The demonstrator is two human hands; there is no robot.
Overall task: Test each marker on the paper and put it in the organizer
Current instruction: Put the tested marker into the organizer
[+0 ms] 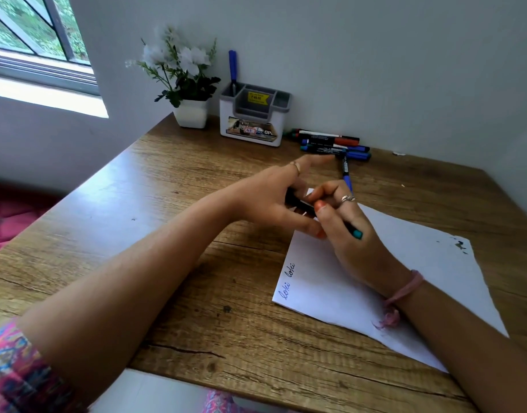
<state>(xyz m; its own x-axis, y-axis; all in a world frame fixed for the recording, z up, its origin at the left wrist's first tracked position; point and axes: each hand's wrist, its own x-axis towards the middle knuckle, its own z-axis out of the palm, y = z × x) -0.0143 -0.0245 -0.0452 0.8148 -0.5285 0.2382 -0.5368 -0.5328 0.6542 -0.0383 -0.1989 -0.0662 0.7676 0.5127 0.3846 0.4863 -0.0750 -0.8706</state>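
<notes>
Two hands are meeting over the top edge of the paper (330,272), and between them they are working one marker (353,232). It is a black-barrelled pen with a teal end cap poking out past the heel of the right hand (342,222). The right hand is curling its fingers round the barrel, thumb pressing on top, a ring showing on one finger. The left hand (268,198) is gripping the other end with thumb and lower fingers while its forefinger is sticking straight out; whether a cap is on or off I cannot tell, the fingers are hiding it.

Counting now: one blue marker (232,67) is already standing upright in the organizer (252,120), in its back left compartment. Against the wall, just right of the organizer, a heap of loose markers (330,143) is lying, roughly five, with red, blue and green ends, too bunched for a firm count. One more blue pen (346,174) is lying apart from them, pointing toward the hands.

The organizer is white with a grey insert, carrying a yellow price sticker I cannot read, and a front label showing "42" and the letters "OP".

On the single sheet, "loki loki" is running in blue ink along the left edge, and dark smudges are sitting at the far right corner. One white pot of white flowers (190,111) is standing left of the organizer on the wooden desk (173,293).
</notes>
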